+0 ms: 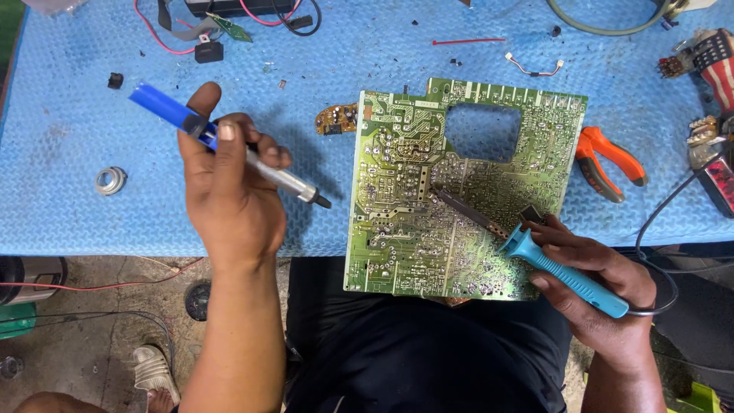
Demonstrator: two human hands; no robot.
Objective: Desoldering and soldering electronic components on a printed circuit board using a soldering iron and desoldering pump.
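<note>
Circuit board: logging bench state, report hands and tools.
Left hand holds blue solder sucker, off board. Right hand holds soldering iron, tip on circuit board. Orange pliers alongside.

Blue mat (69,214), circuit board (405,229), pliers (612,164)

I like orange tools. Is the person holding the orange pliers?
No, the orange pliers lie untouched on the blue mat beside the green circuit board.

Both forearms are bare, with no sleeves, gloves, rings or watch showing on the left hand (229,191) or the right hand (604,291). Below the green circuit board (397,229), the lap wears dark, near-black cloth; a pale worn sandal (153,375) covers one foot.
</note>
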